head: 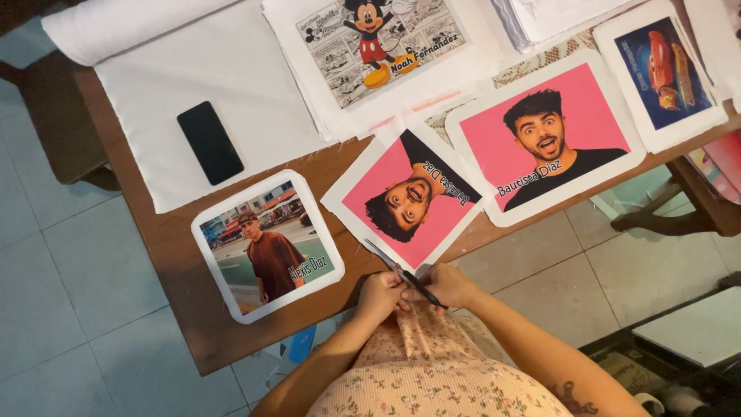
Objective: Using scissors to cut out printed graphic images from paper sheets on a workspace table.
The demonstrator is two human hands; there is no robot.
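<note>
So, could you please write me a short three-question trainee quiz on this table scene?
1. True or false: the black phone lies on the white cloth.
2. What do the left hand and right hand handle together: A scissors, B pen, C ruler?
3. What background colour has the upside-down portrait print nearest the scissors?

Key: 1 true; 2 A; 3 pink.

bare wood lies free between printed patches and phone.
</note>
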